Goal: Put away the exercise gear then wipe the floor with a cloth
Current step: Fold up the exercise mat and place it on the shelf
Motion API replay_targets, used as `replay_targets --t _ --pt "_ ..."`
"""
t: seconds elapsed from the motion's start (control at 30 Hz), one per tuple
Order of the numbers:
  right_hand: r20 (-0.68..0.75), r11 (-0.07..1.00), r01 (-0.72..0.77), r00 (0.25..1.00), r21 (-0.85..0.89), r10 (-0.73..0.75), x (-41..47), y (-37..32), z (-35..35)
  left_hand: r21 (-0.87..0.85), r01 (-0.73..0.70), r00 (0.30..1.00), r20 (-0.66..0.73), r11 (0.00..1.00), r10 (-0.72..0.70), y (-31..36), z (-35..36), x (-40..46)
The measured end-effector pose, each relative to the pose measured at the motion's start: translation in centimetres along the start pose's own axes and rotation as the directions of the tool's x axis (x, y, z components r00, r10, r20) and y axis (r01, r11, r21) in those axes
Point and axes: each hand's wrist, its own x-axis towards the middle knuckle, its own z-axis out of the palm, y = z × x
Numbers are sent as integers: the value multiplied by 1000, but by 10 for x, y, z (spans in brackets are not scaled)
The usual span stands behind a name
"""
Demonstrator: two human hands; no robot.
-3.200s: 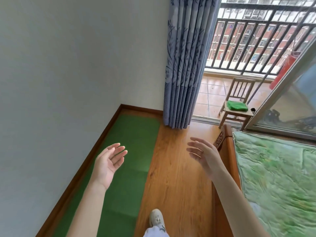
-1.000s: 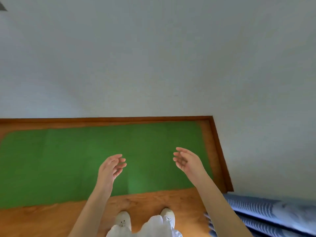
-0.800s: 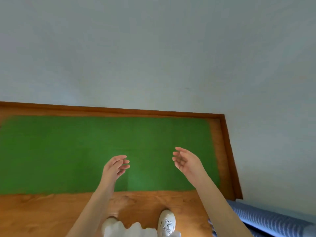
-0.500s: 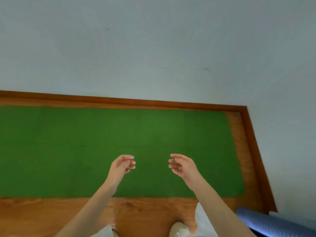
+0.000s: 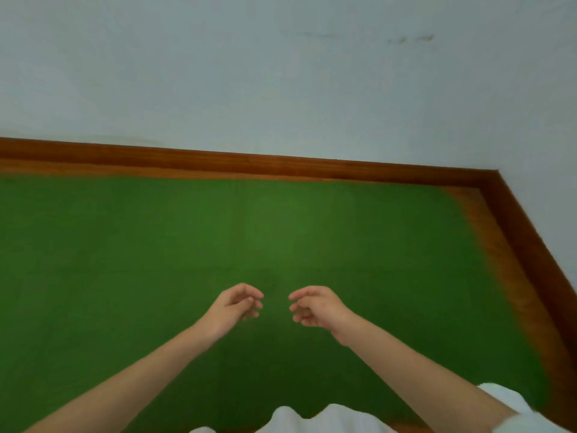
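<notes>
green exercise mat flat on wood floor along the skirting board, left hand and right hand above it, near each other, fingers loosely curled, empty

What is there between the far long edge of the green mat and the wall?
In the head view, a narrow strip of bare wooden floor lies past the green mat, then a brown baseboard at the foot of the wall. Nothing else lies there.
</notes>
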Motion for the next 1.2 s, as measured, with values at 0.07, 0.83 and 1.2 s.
replay_targets --t 0.07,0.83,1.2 --pt "-14 996 22 1000 -81 -23 19 18 4 40 -9 1000 -8 999 9 -28 2 11" --pt "572 -139 555 804 -820 -161 25 183 50 931 -362 932 362 -40 -8 -181 31 -51" --pt "627 -421 505 745 -754 -230 14 156 47 905 -371 924 381 -208 13 -162 21 -64"
